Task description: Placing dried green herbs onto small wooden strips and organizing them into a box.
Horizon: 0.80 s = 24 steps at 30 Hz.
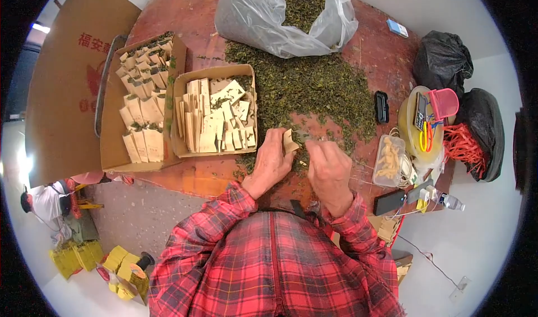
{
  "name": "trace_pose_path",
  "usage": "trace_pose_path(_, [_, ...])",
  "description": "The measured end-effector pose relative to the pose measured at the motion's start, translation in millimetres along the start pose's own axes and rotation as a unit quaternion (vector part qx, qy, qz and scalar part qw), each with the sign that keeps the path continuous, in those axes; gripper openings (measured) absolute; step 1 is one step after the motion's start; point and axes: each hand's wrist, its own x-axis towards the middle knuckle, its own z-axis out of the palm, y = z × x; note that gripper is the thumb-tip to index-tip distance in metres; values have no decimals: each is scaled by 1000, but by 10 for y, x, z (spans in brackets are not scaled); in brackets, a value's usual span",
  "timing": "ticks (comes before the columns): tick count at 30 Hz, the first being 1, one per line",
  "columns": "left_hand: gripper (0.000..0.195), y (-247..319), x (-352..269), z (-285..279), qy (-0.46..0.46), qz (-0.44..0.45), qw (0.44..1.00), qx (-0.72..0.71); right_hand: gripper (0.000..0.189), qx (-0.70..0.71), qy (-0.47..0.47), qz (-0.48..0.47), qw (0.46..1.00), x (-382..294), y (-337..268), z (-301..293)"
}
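Observation:
My left hand (271,159) grips a small kraft paper packet (289,141) near the table's front. Just right of it, my right hand (330,165) is closed around something thin and pale, perhaps a scoop, whose far end points at the packet; most of it is hidden by the fingers. Dried green leaves (311,85) lie in a wide pile beyond both hands. Left of my left hand, a shallow cardboard box (214,153) holds many small paper packets and some loose leaves. A larger carton (109,140) beside it holds rows of upright packets with leaves at their tops.
A clear plastic bag (248,22) of leaves stands at the back. To the right are a black case (381,106), a plastic container (388,160), orange-handled scissors (426,137), black bags (443,60) and a power bank (389,202). A person (50,201) is at the far left.

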Motion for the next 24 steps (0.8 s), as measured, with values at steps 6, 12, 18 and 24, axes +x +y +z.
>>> trace_pose_path(6, [45,27,-44,-3,30,21,999,17,31,15,-32,-5,999,-73,-10,-2])
trace_pose_path(12, [49,41,-44,65,22,18,999,-25,28,36,-3,-15,999,-101,50,-87])
trace_pose_path(18, [53,313,-59,-366,5,15,1000,-23,13,88,121,21,989,-33,15,-249])
trace_pose_path(24, [56,728,-167,-1268,6,-104,993,-61,13,124,115,89,982,-96,124,-228])
